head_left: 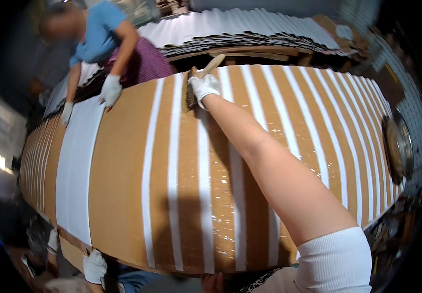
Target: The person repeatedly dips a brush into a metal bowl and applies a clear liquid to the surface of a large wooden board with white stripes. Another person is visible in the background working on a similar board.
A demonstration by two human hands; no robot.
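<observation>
My gloved right hand (204, 87) reaches to the far side of the table and grips a wide brush (191, 93). The brush's pale wooden handle (214, 64) sticks out beyond my fingers, and its dark bristles rest on the striped surface. Under my arm, brown bands (223, 195) alternate with white strips (204, 195); glossy, wet-looking patches shine on several of them. At the near edge, what appears to be my left hand (213, 282) shows only in part, in shadow, with its fingers at the edge.
Across the table at far left, a person in a blue shirt (104, 29) holds a wide white sheet (76, 166) with gloved hands. Another person's gloved hand (94, 266) is at the near left edge. A round metal pan (404, 146) sits at the right end. Stacked white sheets (240, 24) lie behind.
</observation>
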